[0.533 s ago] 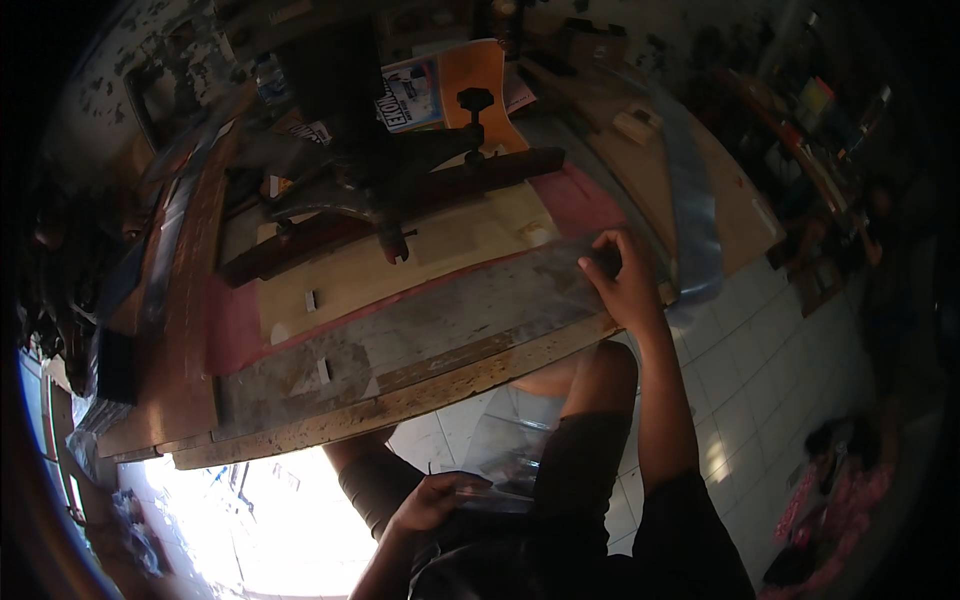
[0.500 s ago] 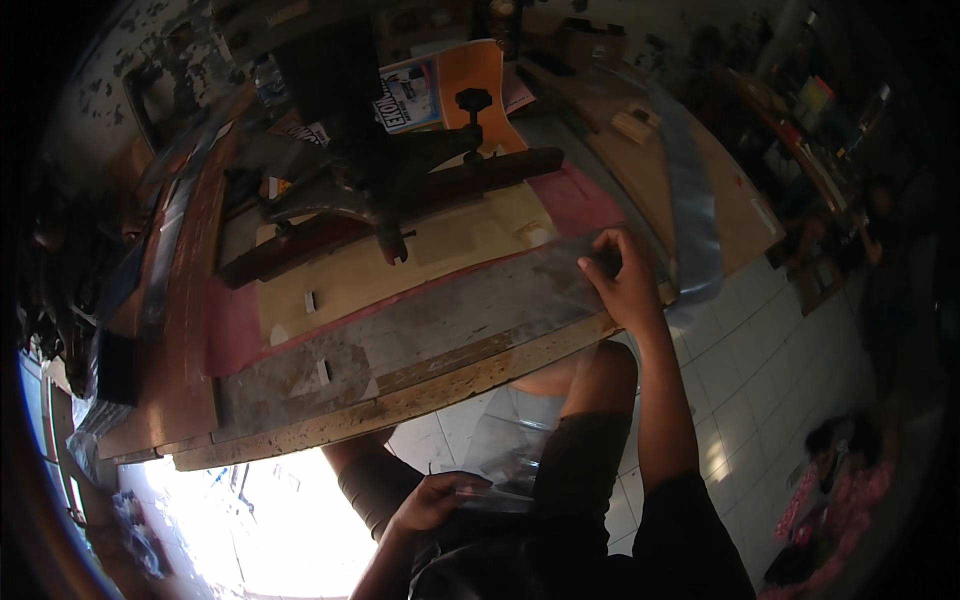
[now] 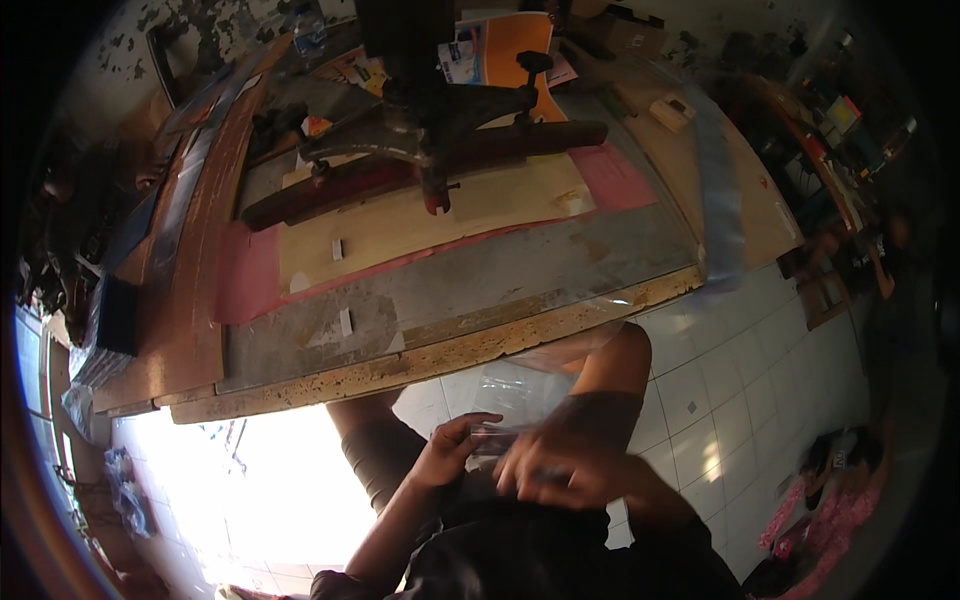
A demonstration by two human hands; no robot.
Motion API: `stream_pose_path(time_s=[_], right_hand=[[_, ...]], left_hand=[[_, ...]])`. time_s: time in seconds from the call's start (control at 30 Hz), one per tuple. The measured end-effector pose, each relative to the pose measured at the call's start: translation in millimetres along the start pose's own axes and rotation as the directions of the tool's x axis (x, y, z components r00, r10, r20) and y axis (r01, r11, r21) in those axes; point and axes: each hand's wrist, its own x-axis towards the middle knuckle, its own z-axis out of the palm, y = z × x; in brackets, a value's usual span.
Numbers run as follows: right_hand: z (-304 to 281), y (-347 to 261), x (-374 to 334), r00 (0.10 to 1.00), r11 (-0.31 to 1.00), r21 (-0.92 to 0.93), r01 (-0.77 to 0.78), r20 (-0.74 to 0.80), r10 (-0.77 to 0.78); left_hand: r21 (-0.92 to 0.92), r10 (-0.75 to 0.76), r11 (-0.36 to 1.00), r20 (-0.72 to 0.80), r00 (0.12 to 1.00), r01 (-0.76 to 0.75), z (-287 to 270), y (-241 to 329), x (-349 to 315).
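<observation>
On my lap, below the table's front edge, lies a crumpled clear plastic sheet (image 3: 515, 390). My left hand (image 3: 450, 448) is closed on its near edge, thumb and fingers together. Just right of it is my right hand (image 3: 565, 462), close to the sheet's near end. Motion smears its fingers, so I cannot tell whether it holds anything. Ahead, a dark metal machine with a long bar (image 3: 520, 143) stands over the worktop (image 3: 500, 275). Beneath the bar a yellow sheet (image 3: 430, 215) lies on a pink-red sheet (image 3: 625, 178).
Two small pale strips lie left of centre, one strip (image 3: 346, 321) on the grey top, one on the yellow sheet. A long clear plastic strip (image 3: 718, 200) hangs over the table's right side. A small wooden block (image 3: 672, 114) sits behind it. Dark stacked sheets (image 3: 118, 320) stand left.
My right hand has come down from the table's front right edge to my lap, beside my left hand. The view has shifted, so the table sits higher and further right.
</observation>
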Motion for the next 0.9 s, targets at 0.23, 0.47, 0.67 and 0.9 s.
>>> stream_pose_path(time_s=[0.23,0.47,0.67,0.9], right_hand=[[-19.9,14.6,-46.1,0.973,0.999,-0.019,0.046,-0.228,-0.049],[-160.1,7.0,35.5,0.644,0.596,-0.733,-0.327,-0.634,-0.427],[-216.0,33.1,83.0,0.724,0.457,-0.805,-0.378,-0.565,-0.397],[-214.7,39.9,87.2,0.680,0.541,-0.778,-0.319,-0.586,-0.441]], left_hand=[[-0.081,-0.058,0.994,0.124,0.991,0.069,-20.3,21.4,-11.5],[-0.051,0.020,0.999,0.171,0.985,-0.011,-17.6,18.3,-10.4],[0.002,-0.067,0.998,0.116,0.991,0.067,2.7,12.8,-16.4],[0.023,-0.089,0.996,0.122,0.989,0.086,1.9,-6.0,-15.6]])
